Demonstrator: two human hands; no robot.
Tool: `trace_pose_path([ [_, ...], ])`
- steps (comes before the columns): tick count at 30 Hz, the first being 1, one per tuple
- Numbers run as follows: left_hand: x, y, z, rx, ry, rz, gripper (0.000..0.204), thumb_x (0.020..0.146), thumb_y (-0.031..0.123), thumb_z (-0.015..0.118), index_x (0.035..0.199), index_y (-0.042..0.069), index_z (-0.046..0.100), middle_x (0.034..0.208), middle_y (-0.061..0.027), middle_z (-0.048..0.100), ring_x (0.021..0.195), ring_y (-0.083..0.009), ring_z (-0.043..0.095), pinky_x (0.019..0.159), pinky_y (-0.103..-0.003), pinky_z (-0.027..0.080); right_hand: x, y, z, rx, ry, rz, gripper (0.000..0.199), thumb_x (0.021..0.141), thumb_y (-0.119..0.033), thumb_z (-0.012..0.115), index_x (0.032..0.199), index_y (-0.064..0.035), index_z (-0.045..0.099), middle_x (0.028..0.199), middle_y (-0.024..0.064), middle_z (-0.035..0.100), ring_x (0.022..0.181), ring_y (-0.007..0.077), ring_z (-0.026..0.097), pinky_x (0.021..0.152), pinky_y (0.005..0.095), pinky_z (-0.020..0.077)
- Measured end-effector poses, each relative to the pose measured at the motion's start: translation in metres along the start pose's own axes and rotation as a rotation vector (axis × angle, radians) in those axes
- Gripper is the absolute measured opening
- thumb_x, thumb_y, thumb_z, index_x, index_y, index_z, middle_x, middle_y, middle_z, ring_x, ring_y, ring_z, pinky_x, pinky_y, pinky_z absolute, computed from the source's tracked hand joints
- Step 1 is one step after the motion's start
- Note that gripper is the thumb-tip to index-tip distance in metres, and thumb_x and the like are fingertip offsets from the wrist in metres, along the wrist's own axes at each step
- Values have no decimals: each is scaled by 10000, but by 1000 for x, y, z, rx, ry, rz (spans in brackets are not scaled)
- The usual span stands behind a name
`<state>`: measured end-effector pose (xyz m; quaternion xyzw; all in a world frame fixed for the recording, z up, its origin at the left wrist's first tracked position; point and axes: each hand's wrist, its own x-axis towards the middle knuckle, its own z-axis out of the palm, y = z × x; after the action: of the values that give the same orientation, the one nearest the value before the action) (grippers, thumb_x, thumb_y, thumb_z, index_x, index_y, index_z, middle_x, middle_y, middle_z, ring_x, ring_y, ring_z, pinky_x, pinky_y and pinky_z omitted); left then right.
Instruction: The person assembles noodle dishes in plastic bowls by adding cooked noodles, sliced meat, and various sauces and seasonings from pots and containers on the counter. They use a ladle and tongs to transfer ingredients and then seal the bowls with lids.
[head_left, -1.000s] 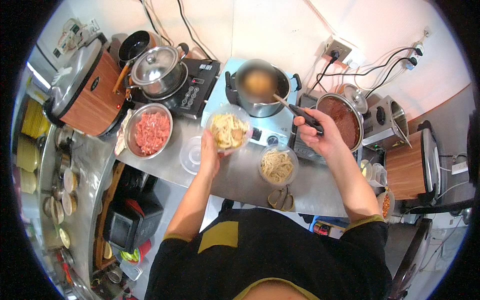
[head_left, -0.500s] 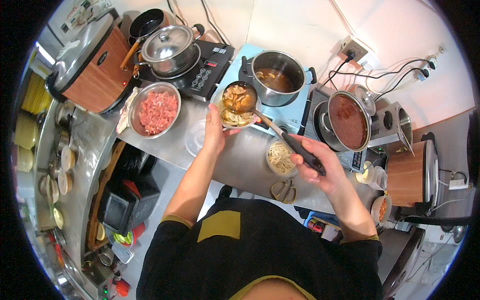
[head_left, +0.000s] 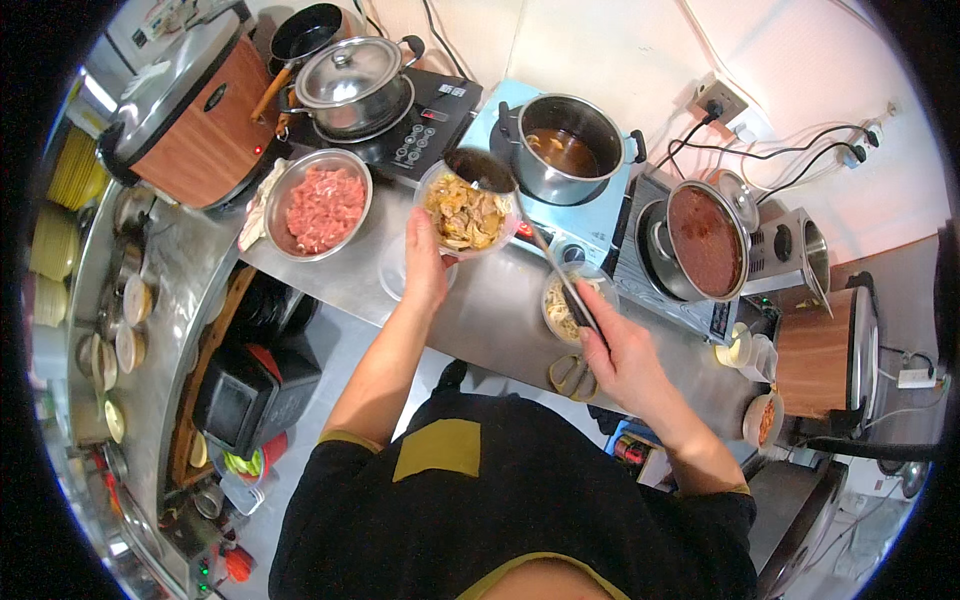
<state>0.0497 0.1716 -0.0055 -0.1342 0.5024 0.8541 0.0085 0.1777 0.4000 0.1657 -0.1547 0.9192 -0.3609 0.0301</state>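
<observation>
My left hand (head_left: 427, 262) grips a clear round plastic bowl (head_left: 425, 192) from its near left side. Cooked meat pieces (head_left: 466, 213) fill the bowl over paler food. My right hand (head_left: 622, 352) is closed around the black handle of a ladle (head_left: 482, 167), whose dark bowl is tipped above the far rim of the plastic bowl. Just beyond, a steel pot (head_left: 566, 182) with brown broth and some pieces stands on a light blue cooker (head_left: 493, 120). Partly behind my right hand is a second clear bowl with pale noodles (head_left: 560, 308).
A steel bowl of raw meat (head_left: 325, 210) stands at the left, near a lidded pot (head_left: 350, 85). To the right sits a pot of dark red sauce (head_left: 705, 240). Scissors (head_left: 572, 377) lie at the counter's front edge. A clear lid (head_left: 402, 272) lies below my left hand.
The ladle has tipped, and its meat and broth now lie in the plastic bowl. My right hand has turned and moved slightly down.
</observation>
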Motion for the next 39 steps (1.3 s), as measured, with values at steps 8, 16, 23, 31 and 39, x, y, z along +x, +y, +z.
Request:
trace_pose_path([
  [8,-15,13,27,-66,-49,-62,746,892,651,288,1341,58,357,1267,-126,510,1114,-265,558,818,-427,537,-22,5,-5,160,-100,58,502,847,-63,547,1327,-17,408,1125,253,580,976,389,601,823,383,492],
  [16,-10,14,23,-94,-99,-98,683,926,593,289,1356,64,339,1309,-118,472,1124,-256,550,813,-437,535,42,49,-66,-204,228,9,441,837,-110,547,1266,-28,490,882,200,629,758,361,633,684,396,510],
  [23,19,23,24,-28,-133,-174,709,932,589,277,1359,28,342,1338,-116,455,1208,-237,479,946,-400,436,126,96,-43,-667,93,162,427,830,-134,508,1228,19,480,726,202,607,628,354,621,556,430,511],
  [31,41,17,19,-65,-204,-222,765,925,594,285,1356,-36,324,1369,-149,415,1248,-240,432,1031,-382,349,150,81,-46,371,-85,544,341,905,-204,470,1166,15,486,748,192,610,501,303,572,452,384,443],
  [39,48,13,22,-63,-192,-189,746,932,581,282,1356,-32,330,1367,-146,420,1250,-235,430,1035,-379,346,138,105,-71,1576,-151,821,233,944,-201,415,1090,-38,496,764,55,562,429,77,415,334,201,295],
])
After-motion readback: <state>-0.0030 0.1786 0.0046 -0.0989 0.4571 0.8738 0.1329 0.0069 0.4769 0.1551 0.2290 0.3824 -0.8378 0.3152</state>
